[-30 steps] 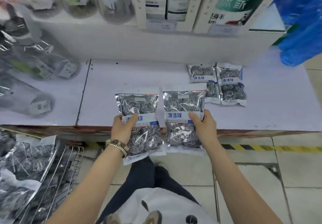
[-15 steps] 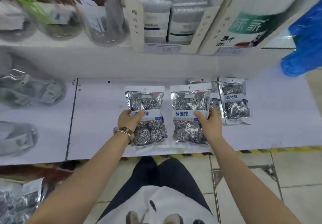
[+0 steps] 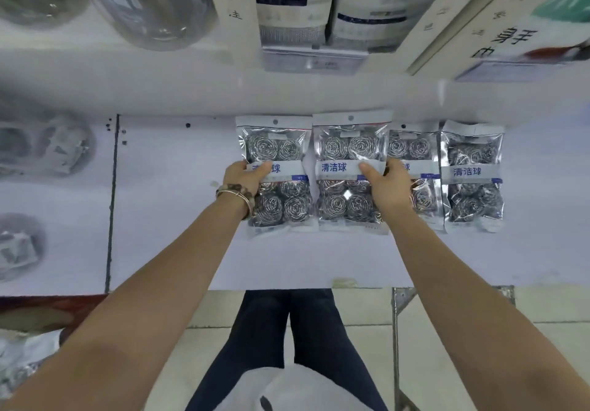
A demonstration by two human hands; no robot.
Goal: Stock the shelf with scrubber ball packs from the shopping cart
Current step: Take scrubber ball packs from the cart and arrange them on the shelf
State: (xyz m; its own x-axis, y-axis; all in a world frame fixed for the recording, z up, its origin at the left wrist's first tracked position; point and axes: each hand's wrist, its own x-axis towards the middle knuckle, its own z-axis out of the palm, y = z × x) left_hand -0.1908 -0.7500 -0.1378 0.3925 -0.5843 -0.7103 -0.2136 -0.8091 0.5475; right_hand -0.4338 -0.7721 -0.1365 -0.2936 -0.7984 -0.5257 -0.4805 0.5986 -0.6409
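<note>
Reaching over a white shelf (image 3: 175,206) in a shop aisle, a person holds two bags of steel scouring balls side by side near its back wall. The left hand (image 3: 244,177) grips the first scrubber ball pack (image 3: 274,147) at its left edge, thumb laid across the white label band printed with blue characters. A beaded bracelet (image 3: 238,195) circles that wrist. The right hand (image 3: 388,185) grips the second scrubber ball pack (image 3: 349,148) at its right edge, thumb likewise pressed on the label. The two packs touch along their inner sides, tops pointing to the back. Whether they lie fully on the shelf or are held just above it cannot be told. Just right of them lie a third pack (image 3: 410,148), partly covered by the second pack and the right hand, and a fourth pack (image 3: 472,174) beside it, all four in one row. Blurred clear containers (image 3: 48,152) sit at the shelf's left end. On the tier above stand glass jars (image 3: 153,5) and cartons (image 3: 290,5). Below, dark trousers (image 3: 287,330) and a tiled floor (image 3: 447,330) show.
</note>
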